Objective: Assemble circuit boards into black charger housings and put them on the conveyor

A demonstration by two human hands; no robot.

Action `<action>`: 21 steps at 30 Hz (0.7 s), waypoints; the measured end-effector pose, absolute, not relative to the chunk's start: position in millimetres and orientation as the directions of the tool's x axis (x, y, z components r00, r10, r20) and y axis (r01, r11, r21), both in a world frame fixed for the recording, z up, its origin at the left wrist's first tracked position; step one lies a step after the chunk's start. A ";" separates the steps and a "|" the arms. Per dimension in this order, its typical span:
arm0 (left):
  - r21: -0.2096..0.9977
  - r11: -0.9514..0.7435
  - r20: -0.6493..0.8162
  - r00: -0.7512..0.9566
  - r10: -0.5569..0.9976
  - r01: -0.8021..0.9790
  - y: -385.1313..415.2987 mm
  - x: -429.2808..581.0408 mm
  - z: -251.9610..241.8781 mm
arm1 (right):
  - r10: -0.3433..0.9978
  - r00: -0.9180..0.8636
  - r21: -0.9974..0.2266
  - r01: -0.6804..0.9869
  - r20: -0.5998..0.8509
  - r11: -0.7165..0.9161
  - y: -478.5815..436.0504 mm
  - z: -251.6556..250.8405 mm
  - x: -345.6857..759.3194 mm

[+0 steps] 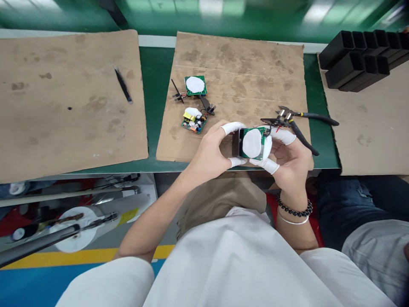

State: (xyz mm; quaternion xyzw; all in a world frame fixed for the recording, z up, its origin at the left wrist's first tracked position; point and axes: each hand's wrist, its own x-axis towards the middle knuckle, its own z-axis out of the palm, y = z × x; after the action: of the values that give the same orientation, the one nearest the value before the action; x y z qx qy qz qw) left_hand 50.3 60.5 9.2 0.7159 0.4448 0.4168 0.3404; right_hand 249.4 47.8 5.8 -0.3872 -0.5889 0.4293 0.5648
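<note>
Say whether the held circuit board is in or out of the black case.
Not fully in: most of the circuit board shows outside the black case. Whether its edge has entered, I cannot tell.

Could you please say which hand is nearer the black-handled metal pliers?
Right. The right hand is just below the black-handled metal pliers in view; the left hand is farther, to their left.

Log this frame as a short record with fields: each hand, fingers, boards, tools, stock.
Left hand: grips black housing
Right hand: holds green circuit board with white patch, at the housing's open end
Fingers: white finger cots
Middle cardboard: two more circuit boards; cutters across its right edge
Left cardboard: dark tweezers
Upper right: stacked black rectangular tubes
</note>
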 end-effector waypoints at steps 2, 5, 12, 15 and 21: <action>0.865 -0.360 0.279 0.260 0.924 0.349 60.8 50.6 5.3 | 0.951 -0.066 -0.953 0.007 0.303 0.304 47.1 2.2 250.2; 0.864 -0.349 0.263 0.267 0.927 0.363 60.1 50.7 6.2 | 0.955 -0.078 -0.956 0.034 0.287 0.290 46.6 0.2 252.9; 0.864 -0.359 0.272 0.272 0.923 0.353 59.1 51.1 7.7 | 0.940 -0.100 -0.940 0.070 0.326 0.333 45.1 -0.9 255.4; 0.867 -0.365 0.283 0.267 0.921 0.340 58.1 51.6 6.3 | 0.935 -0.111 -0.934 0.087 0.337 0.347 44.3 -2.3 256.0; 0.868 -0.339 0.250 0.271 0.930 0.364 56.4 51.7 6.4 | 0.931 -0.110 -0.928 0.104 0.348 0.359 44.6 -5.4 258.9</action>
State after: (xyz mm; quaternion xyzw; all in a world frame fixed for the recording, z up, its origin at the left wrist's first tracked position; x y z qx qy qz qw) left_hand 51.7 56.4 6.4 0.7141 0.4528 0.3994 0.3542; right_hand 258.9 44.6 -5.4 -0.4085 -0.6336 0.3920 0.5273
